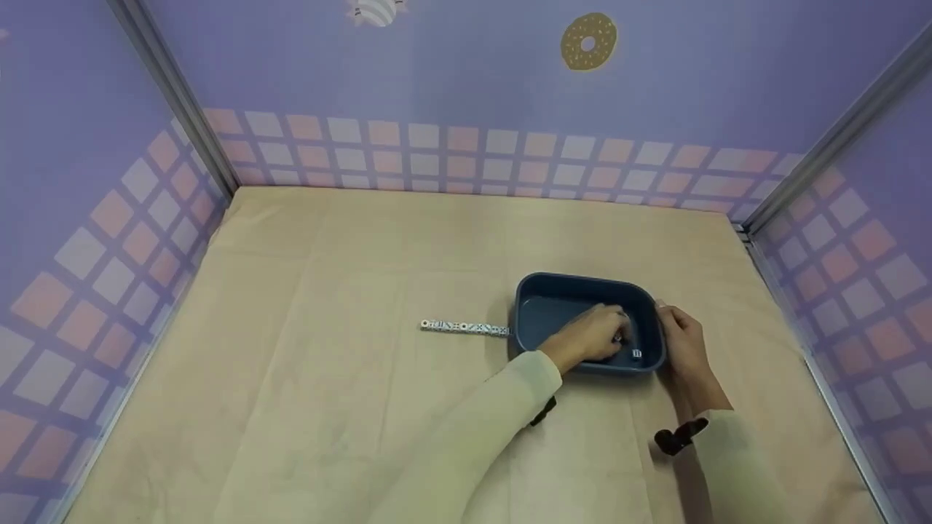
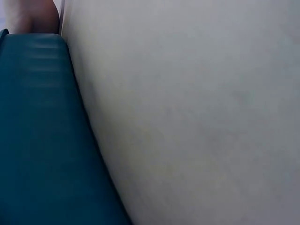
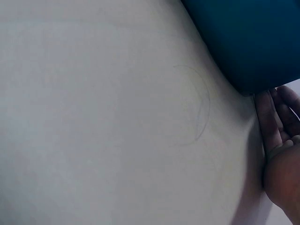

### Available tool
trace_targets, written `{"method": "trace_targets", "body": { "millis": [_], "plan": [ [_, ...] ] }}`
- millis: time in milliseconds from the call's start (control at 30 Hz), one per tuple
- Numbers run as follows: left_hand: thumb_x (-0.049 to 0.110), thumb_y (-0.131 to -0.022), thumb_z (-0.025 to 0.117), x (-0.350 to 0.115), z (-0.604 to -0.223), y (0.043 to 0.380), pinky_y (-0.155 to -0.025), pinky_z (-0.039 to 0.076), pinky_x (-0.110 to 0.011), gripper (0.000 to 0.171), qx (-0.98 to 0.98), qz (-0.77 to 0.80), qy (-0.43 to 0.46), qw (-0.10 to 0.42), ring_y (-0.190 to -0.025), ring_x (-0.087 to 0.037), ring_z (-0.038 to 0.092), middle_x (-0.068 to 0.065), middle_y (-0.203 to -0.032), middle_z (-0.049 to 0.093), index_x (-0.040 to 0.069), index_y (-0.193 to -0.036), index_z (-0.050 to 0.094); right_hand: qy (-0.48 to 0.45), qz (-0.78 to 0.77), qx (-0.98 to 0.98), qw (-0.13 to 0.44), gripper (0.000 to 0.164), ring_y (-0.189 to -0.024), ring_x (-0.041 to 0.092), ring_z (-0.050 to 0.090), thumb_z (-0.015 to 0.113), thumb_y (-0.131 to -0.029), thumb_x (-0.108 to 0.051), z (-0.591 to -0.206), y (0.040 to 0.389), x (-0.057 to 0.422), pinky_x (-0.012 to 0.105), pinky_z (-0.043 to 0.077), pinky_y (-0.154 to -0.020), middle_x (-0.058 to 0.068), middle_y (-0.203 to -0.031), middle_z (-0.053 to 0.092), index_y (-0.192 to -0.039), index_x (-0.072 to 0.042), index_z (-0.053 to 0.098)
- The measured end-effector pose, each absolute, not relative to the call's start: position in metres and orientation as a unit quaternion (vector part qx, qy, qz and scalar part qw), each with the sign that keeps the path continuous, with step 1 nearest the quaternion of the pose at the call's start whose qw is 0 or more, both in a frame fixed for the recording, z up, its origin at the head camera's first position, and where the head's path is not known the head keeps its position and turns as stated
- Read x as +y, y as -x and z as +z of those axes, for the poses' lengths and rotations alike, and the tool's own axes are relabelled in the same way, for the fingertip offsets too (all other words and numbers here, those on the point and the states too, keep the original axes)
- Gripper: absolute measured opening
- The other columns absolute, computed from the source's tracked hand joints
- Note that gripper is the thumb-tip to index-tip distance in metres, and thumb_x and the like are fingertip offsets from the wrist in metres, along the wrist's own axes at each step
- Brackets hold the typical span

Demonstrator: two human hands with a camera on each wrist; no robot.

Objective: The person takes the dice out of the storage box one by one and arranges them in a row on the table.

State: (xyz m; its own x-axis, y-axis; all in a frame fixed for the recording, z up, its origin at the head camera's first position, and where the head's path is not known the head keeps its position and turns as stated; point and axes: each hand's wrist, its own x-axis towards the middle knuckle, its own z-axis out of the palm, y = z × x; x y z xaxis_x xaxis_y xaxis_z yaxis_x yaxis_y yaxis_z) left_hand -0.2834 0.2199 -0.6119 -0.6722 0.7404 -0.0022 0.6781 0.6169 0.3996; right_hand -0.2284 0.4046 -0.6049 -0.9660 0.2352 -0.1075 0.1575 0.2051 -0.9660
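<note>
A dark blue rectangular box (image 1: pixel 582 280) stands on the cloth. My left hand (image 1: pixel 595 331) reaches over its near wall, fingers bent down inside. White specks like dice show at those fingers, but their tips are hidden, so a hold cannot be made out. One die (image 1: pixel 636 354) lies on the box floor beside them. Against the outer right wall, my right hand (image 1: pixel 686 346) touches the box with fairly straight fingers (image 3: pixel 268 117). Left of the box runs a straight row of patterned dice (image 1: pixel 464 327), its right end close to the wall. The left wrist view shows the box's outer side (image 2: pixel 42 131).
A beige cloth (image 1: pixel 328 407) covers the table, with creases. Purple walls (image 1: pixel 466 87) with pink and white checks enclose it at the back and both sides. Dark wrist devices (image 1: pixel 677 438) are worn on both arms.
</note>
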Motion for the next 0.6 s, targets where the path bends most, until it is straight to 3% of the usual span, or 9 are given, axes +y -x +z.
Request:
{"method": "trace_targets", "body": {
  "millis": [100,300,600],
  "plan": [
    [0.017,-0.1,0.072,0.219,-0.612,0.284,-0.091,0.05,-0.019,0.015,0.896,0.201,-0.389,0.066,-0.104,-0.007,0.062,0.006,-0.115,0.068,0.021,-0.113,0.08,0.129,0.613,-0.779,0.025,0.051,-0.092,0.017,0.059,0.051,-0.113,-0.036,-0.603,0.228,0.404,0.024,0.052,-0.079,0.009,-0.105,0.065,-0.129,0.011,0.064],
    [0.027,-0.103,0.073,0.203,-0.597,0.284,-0.081,0.048,-0.014,0.012,0.884,0.285,-0.37,0.007,-0.091,-0.003,0.059,0.006,-0.106,0.064,0.019,-0.111,0.077,0.13,0.619,-0.775,0.023,0.049,-0.092,0.015,0.06,0.052,-0.113,-0.036,-0.604,0.228,0.401,0.024,0.053,-0.078,0.008,-0.106,0.066,-0.128,0.009,0.065],
    [0.016,-0.102,0.073,0.126,-0.549,0.288,-0.085,0.051,-0.012,0.014,0.831,0.402,-0.383,0.012,-0.098,-0.007,0.066,-0.002,-0.109,0.067,0.007,-0.112,0.077,0.141,0.613,-0.777,0.017,0.051,-0.096,0.016,0.059,0.052,-0.113,-0.039,-0.602,0.229,0.405,0.022,0.053,-0.08,0.01,-0.112,0.065,-0.13,0.007,0.064]
  ]
}}
